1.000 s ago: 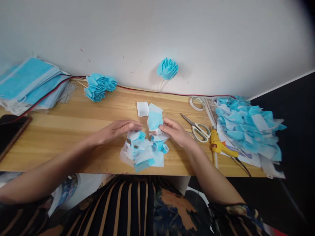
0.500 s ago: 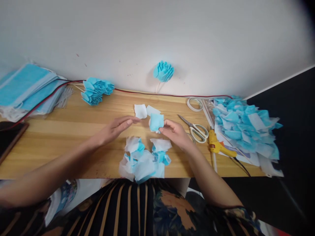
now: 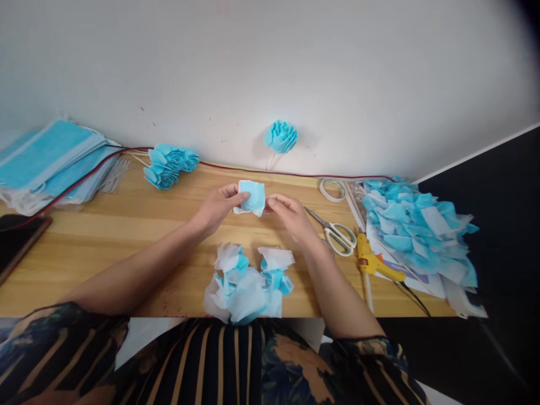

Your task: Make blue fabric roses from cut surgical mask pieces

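Observation:
Both hands meet over the middle of the wooden table [image 3: 105,242]. My left hand [image 3: 219,207] and my right hand [image 3: 289,216] pinch a small blue fabric square [image 3: 254,198] from either side, holding it just above the tabletop. White pieces show under the blue square; whether they are held or lying on the table is unclear. Below the hands, at the table's front edge, lies a loose pile of blue and white fabric pieces [image 3: 247,278].
Scissors [image 3: 335,229], a tape roll [image 3: 332,189] and a yellow glue gun [image 3: 373,261] lie to the right, beside a heap of cut blue pieces [image 3: 415,228]. Blue fabric flowers [image 3: 169,164] and one flower on a stick [image 3: 280,136] stand by the wall. Stacked masks [image 3: 50,163] lie far left.
Both hands moved away from the front pile toward the wall. The right hand carried the blue square along, and the left hand has now taken hold of its other side.

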